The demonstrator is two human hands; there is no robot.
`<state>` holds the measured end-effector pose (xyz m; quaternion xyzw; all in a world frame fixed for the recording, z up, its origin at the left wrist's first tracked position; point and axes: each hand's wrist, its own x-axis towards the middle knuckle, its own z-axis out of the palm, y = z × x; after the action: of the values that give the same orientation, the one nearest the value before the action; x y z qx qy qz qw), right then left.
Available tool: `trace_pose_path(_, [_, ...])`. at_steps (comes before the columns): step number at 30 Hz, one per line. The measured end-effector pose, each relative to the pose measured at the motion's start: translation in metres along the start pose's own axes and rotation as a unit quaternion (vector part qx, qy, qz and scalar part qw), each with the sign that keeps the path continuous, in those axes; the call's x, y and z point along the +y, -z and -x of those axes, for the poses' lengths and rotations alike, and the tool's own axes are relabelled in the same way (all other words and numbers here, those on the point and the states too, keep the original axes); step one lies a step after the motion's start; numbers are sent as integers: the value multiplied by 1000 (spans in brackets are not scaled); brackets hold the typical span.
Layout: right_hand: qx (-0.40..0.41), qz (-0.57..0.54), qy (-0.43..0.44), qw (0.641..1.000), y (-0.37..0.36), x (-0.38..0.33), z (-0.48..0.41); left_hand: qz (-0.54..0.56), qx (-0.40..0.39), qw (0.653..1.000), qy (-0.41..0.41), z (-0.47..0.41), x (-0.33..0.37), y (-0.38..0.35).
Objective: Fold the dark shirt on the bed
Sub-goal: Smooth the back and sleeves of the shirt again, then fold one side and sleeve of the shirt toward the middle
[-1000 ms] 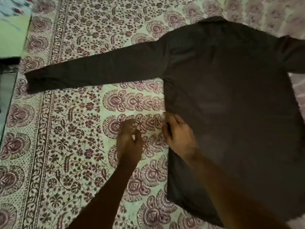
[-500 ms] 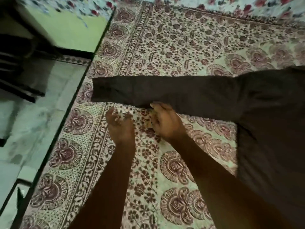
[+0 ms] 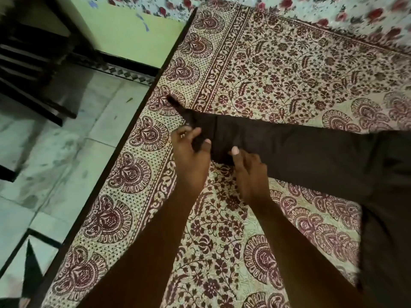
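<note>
- Left hand (image 3: 191, 158) curls round the cuff (image 3: 201, 126) of the dark shirt (image 3: 391, 196), close to the bed's (image 3: 289, 63) left edge.
- Right hand (image 3: 250, 174), just beside it, pinches the sleeve's (image 3: 300, 150) near edge, thumb on top.
- The sleeve lies flat across the bed, the shirt body at the right, with bare sheet on either side.

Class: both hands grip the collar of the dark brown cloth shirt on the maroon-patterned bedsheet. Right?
No: the head view shows the left hand and right hand gripping the sleeve cuff, not the collar, of the dark brown cloth shirt on the maroon-patterned bedsheet.
</note>
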<state>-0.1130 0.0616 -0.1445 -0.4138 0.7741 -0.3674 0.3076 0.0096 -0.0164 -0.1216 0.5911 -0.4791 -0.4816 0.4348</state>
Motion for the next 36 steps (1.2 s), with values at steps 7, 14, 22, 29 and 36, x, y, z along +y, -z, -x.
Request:
trace_pose_path(7, [6, -262, -111, 959, 61, -3, -16, -272, -253, 883, -287, 68, -8, -29])
trace_pose_path(14, [122, -315, -89, 937, 170, 71, 24, -379, -126, 859, -318, 146, -5, -101])
trace_pose_path(22, [210, -378, -162, 887, 400, 154, 88, -528, -165, 817, -162, 170, 27, -213])
trace_pose_path(29, [407, -286, -183, 848, 551, 275, 98, -460, -273, 796, -283, 258, 16, -336])
trace_pose_path(36, [517, -274, -215, 782, 655, 383, 98, -451, -308, 776, -316, 350, 11, -453])
